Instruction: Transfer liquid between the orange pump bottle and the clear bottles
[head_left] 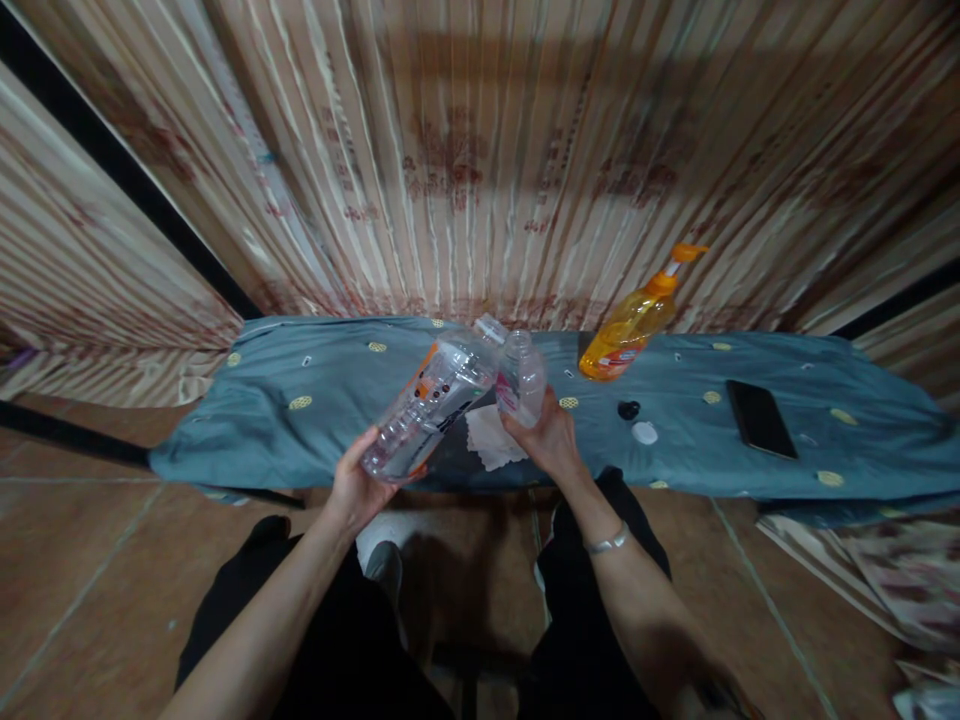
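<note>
My left hand (365, 482) is wrapped round the base of a large clear plastic bottle (431, 408) with an orange and white label. This bottle is tilted, its neck pointing up and to the right. In my right hand (547, 432) is a smaller clear plastic bottle (521, 378) with some pink print, held nearly upright. The neck of the large bottle is close to the top of the small one; whether they touch I cannot tell. A white paper tissue (495, 440) lies on the cloth below the two bottles.
On the blue cloth-covered bench (337, 380) stands a pump bottle (626, 330) of orange liquid. A black cap (628, 410), a white round cap (645, 432) and a phone (760, 418) lie to the right. A patterned curtain (465, 170) hangs behind.
</note>
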